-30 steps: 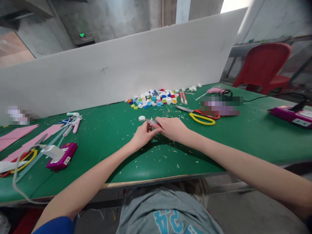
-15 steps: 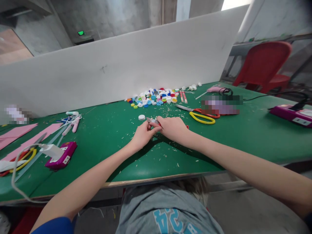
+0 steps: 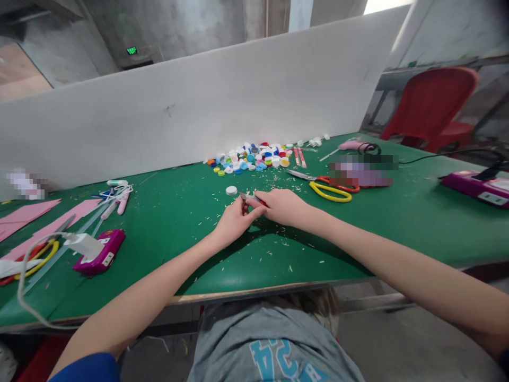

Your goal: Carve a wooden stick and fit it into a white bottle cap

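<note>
Fingers, right hand point(image 3: 287, 205): clenched on slim red-handled, grey metal-bladed knife point(image 3: 251, 198), long axis crosswise, tip leftward. Fingers, left hand point(image 3: 233, 219): bunched at the blade, nearer its tip; grip hidden, cannot tell. Location: over green-topped counter point(image 3: 159, 233).

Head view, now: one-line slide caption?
Right hand grips a red-and-silver tool, left hand close against it, above a green table flecked with pale slivers, colourful caps heaped beyond.

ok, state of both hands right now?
Left hand: fingers curled; whether it grips anything can't be told.
Right hand: closed, holding a red-handled knife.
</note>
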### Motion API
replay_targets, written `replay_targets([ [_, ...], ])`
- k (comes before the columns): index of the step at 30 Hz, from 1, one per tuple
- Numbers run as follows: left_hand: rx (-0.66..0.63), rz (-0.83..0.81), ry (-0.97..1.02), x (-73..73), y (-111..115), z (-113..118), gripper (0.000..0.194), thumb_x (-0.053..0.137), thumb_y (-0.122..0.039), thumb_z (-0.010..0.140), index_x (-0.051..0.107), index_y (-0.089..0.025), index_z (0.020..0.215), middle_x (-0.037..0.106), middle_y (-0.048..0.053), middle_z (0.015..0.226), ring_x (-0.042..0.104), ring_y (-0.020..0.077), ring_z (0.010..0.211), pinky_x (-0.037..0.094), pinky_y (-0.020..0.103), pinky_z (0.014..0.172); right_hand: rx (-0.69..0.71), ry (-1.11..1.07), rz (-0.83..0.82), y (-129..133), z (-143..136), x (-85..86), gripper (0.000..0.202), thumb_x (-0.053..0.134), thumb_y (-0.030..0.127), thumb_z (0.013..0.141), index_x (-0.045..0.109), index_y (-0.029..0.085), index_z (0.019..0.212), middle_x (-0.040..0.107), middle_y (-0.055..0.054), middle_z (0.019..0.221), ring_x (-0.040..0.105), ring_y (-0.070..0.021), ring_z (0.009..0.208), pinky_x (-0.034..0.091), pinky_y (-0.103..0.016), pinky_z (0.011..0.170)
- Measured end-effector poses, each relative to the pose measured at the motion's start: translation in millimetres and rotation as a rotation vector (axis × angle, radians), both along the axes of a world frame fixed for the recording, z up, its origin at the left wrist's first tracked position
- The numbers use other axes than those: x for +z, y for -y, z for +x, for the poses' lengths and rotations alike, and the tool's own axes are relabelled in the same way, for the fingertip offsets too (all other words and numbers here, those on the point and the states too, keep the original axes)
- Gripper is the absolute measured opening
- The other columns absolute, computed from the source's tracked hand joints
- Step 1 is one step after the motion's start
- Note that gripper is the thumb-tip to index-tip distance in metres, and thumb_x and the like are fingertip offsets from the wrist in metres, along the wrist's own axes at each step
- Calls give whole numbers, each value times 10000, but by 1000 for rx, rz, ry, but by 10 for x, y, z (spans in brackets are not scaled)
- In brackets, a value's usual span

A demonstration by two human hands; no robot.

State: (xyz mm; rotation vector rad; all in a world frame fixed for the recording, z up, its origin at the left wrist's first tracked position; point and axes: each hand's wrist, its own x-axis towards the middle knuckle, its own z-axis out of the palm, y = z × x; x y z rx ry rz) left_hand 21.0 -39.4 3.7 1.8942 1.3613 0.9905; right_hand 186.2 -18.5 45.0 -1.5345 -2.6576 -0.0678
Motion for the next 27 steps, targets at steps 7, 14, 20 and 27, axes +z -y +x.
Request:
replay_targets([
  [7, 0, 10, -35, -19, -38, -13, 391, 611, -564, 820, 536, -183, 862, 547, -10, 745, 429, 119, 658, 330, 266, 634, -35, -4, 8, -1, -21, -26, 583, 197, 590, 982, 625, 200, 1050, 709, -119, 893, 659, -237, 813, 356, -286, 635],
  [14, -10, -23, 26, -32, -75, 1, 334, 608, -495, 839, 604, -165, 890, 652, 38, 870, 542, 147, 768, 394, 287, 752, -100, 58, 23, 48, -69, -30, 384, 335, 406, 969, 598, 184, 1140, 720, -146, 918, 686, -281, 895, 398, -319, 678],
  [20, -4, -27, 28, -22, -67, 0, 310, 615, -473, 837, 612, -166, 877, 660, 36, 857, 557, 147, 774, 409, 288, 761, -129, 67, 36, 79, -84, -26, 357, 361, 365, 956, 595, 164, 1137, 716, -161, 945, 690, -279, 919, 399, -311, 681],
  [27, 8, -7, 3, -22, -63, -8, 349, 611, -515, 835, 622, -169, 881, 642, 32, 816, 530, 147, 733, 390, 285, 720, -139, 57, 55, 66, -86, -70, 396, 310, 405, 977, 590, 163, 1117, 717, -175, 917, 696, -296, 905, 404, -322, 672],
])
